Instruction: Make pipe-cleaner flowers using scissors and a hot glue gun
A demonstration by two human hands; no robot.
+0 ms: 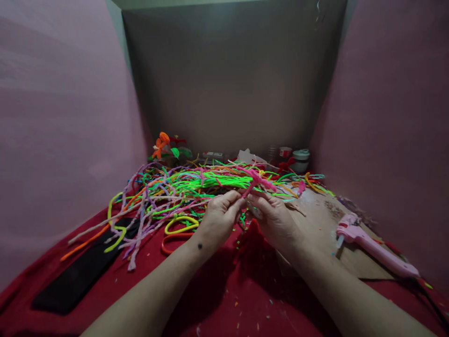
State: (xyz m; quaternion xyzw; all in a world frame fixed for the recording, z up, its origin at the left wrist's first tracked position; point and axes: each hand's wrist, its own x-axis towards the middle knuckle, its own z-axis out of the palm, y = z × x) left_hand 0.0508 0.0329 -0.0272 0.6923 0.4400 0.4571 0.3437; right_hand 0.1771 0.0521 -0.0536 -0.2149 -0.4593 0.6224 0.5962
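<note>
Both hands meet at the middle of the view, fingers pinched around a pink pipe-cleaner flower (260,179). Its fuzzy pink petals point up and away from me, and its lower stem runs down between my fingers. My left hand (223,209) grips the stem from the left. From the other side my right hand (268,213) pinches it just below the petals. Fingertips partly hide the stem's lower end. Directly behind lies a large heap of pipe cleaners (210,180) in green, pink, purple and orange. A red fuzzy piece (254,241) lies beneath my right hand.
A pink hot glue gun (375,248) rests on a cardboard sheet (361,262) at right. Scissors with yellow and red handles (181,225) lie left of centre, near a black strip (84,267). An orange flower (162,144) and a lidded cup (300,160) stand at the back.
</note>
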